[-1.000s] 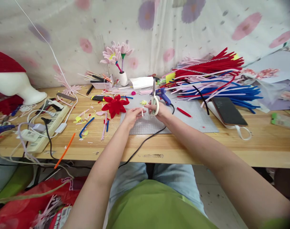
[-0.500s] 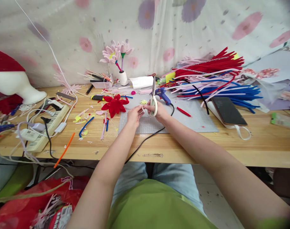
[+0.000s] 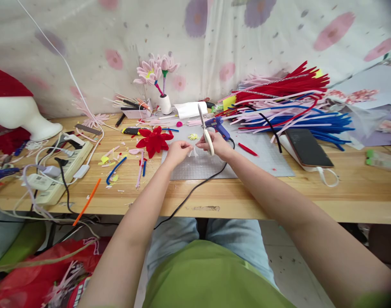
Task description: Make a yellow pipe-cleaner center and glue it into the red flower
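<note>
Over the grey cutting mat [image 3: 256, 164], my left hand [image 3: 178, 153] is closed in a pinch, with small wispy white strands [image 3: 195, 150] at its fingertips. Scissors with cream handles [image 3: 209, 142] are held in my right hand [image 3: 219, 146], their blades pointing up and away from me. The right fingertips are pinched close to the same strands; whether they grip any is too small to tell. Just beyond the fingers lies a small yellow fringed piece [image 3: 193, 137]. A red pipe-cleaner flower [image 3: 154, 141] rests left of my left hand.
A blue glue gun [image 3: 217, 125] lies behind my right hand, its black cord [image 3: 195, 190] crossing the mat. Bundles of pipe cleaners [image 3: 294, 117] and a phone [image 3: 307, 147] sit at right. Pink flowers stand in a white vase [image 3: 165, 104]. A power strip [image 3: 67, 171] lies left.
My hands have moved apart slightly, the left one going left. White strands now show between them. The scissors have tilted, their tips swinging left.
</note>
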{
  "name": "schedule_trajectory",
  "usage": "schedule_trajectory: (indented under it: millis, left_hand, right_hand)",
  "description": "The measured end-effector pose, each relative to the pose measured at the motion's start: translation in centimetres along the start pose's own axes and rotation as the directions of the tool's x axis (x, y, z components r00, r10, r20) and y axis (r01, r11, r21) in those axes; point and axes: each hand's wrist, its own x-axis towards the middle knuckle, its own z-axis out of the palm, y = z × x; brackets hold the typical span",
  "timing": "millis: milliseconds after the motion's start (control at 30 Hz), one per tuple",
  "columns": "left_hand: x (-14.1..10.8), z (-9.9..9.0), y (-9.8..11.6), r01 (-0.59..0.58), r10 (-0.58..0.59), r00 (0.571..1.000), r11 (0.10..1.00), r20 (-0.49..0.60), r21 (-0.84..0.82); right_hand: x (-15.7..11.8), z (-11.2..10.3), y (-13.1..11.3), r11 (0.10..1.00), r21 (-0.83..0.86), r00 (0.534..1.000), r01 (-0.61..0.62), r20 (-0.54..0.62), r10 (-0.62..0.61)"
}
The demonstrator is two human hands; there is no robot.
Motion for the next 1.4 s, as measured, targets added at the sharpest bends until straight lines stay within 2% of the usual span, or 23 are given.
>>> schedule_trajectory:
  millis: [67, 167, 367, 500, 667, 867, 1000, 1133, 1267, 1400]
  left_hand:
    - [0.1, 0.0, 0.1, -0.004, 0.003, 1.000, 1.000, 0.031, 0.024]
    - [0.1, 0.0, 0.2, 0.026, -0.024, 0.998, 0.999, 0.054, -0.033]
    - [-0.2, 0.4, 0.6, 0.218, -0.192, 0.973, 0.943, 0.124, -0.250]
    - [-0.3, 0.6, 1.1, 0.273, -0.249, 0.961, 0.919, 0.119, -0.286]
    - [-0.6, 0.5, 1.6, 0.319, -0.282, 0.947, 0.888, 0.156, -0.331]
    - [-1.1, 1.0, 1.8, 0.310, -0.297, 0.951, 0.903, 0.087, -0.298]
    - [-1.4, 1.5, 1.9, 0.309, -0.268, 0.948, 0.901, 0.171, -0.305]
    - [-1.7, 1.8, 2.1, 0.327, -0.266, 0.941, 0.879, 0.211, -0.348]
    - [-1.8, 1.7, 2.2, 0.374, -0.279, 0.922, 0.823, 0.270, -0.427]
    - [-2.0, 1.6, 2.3, 0.423, -0.301, 0.902, 0.761, 0.309, -0.493]
  right_hand:
    - [0.1, 0.4, 0.0, 1.000, -0.005, 0.999, 0.008, 0.038, -0.008]
    - [0.2, 0.9, 0.2, 1.000, -0.012, 0.999, 0.009, 0.044, -0.009]
    - [0.4, 1.1, 0.5, 0.996, -0.093, 1.000, -0.015, -0.006, 0.014]
    - [0.7, 1.2, 0.7, 0.987, -0.156, 0.998, -0.031, -0.063, 0.022]
    - [0.4, 1.6, 0.7, 0.995, -0.007, 0.984, -0.095, -0.152, 0.092]
    - [0.1, 1.5, 0.7, 0.989, 0.109, 0.979, -0.101, -0.166, 0.118]
    - [0.2, 1.4, 0.7, 0.986, 0.129, 0.978, -0.106, -0.163, 0.126]
    - [0.1, 1.7, 0.6, 0.970, 0.188, 0.970, -0.154, -0.160, 0.185]
    - [0.2, 2.0, 0.7, 0.940, 0.280, 0.956, -0.195, -0.161, 0.246]
    - [0.2, 2.1, 0.6, 0.931, 0.316, 0.957, -0.181, -0.163, 0.241]
